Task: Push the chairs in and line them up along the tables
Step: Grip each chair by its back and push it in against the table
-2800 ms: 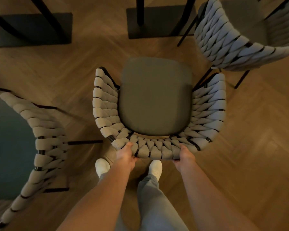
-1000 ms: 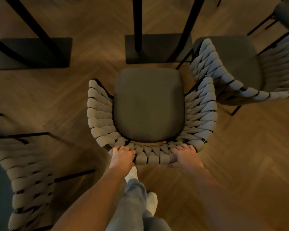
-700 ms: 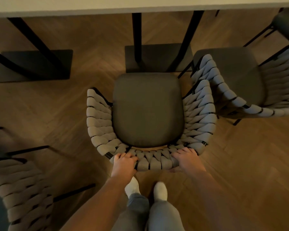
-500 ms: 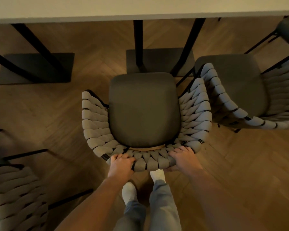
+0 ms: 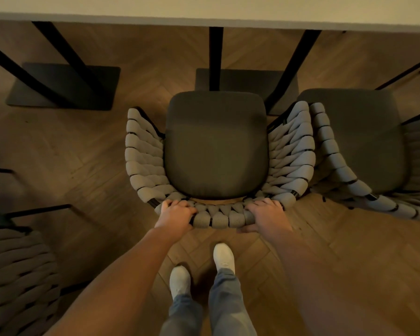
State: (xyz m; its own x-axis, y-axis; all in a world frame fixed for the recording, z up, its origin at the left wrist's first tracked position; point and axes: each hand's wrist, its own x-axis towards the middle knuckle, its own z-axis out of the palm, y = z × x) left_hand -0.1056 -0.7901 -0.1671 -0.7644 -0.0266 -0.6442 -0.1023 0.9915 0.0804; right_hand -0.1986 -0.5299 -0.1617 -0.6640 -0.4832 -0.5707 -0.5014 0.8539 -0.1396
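A herringbone wood floor (image 5: 349,258) fills the frame under dim, warm light. Along the top edge runs the pale edge of a table (image 5: 204,10), its black legs (image 5: 215,57) dropping to flat dark base plates (image 5: 66,86) on the floor. Directly below the table edge stands the middle chair (image 5: 216,144), a dark cushioned seat ringed by a curved backrest of thick grey woven straps; the front of its seat lies just short of the table edge, over the central base plate. To its right a second chair (image 5: 354,139) of the same make sits with its woven side touching or all but touching the middle chair's right side. A third chair (image 5: 17,270) shows only in part at the lower left, well apart from the others. The person's bare forearms reach in from the bottom. The left hand (image 5: 176,215) and the right hand (image 5: 267,215) are both clamped on the top rim of the middle chair's backrest, fingers curled over the straps. Below stand two white shoes (image 5: 224,257) and grey trouser legs (image 5: 228,304).
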